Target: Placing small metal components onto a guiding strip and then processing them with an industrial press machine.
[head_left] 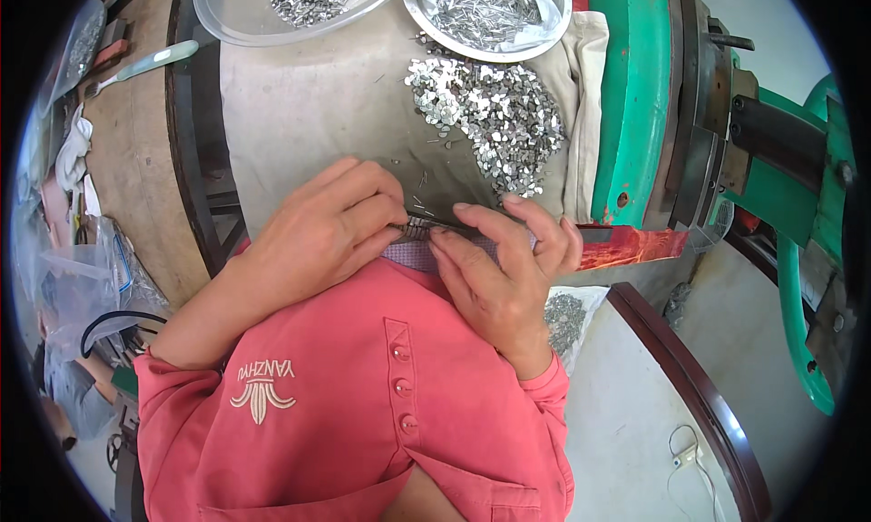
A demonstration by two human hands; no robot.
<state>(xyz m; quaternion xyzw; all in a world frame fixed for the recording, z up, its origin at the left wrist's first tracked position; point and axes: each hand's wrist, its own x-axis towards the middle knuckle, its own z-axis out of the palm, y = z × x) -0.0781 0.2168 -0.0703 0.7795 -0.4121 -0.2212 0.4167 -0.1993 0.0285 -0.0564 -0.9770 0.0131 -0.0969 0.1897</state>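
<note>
My left hand (pixel 327 227) and my right hand (pixel 504 263) meet at the near edge of a cloth-covered work surface (pixel 308 114). Between their fingertips they pinch a thin dark strip (pixel 435 224) holding a short row of small metal pieces. A heap of small shiny metal pieces (pixel 494 114) lies on the cloth just beyond my right hand. Thin metal pins are scattered on the cloth near my fingers. My pink shirt fills the lower part of the view.
A clear plastic tray (pixel 238 16) with metal pieces and a white bowl (pixel 544 34) full of thin pins stand at the back. A green press machine (pixel 689 114) rises on the right. A toothbrush (pixel 145 66) lies at the left, on a wooden bench.
</note>
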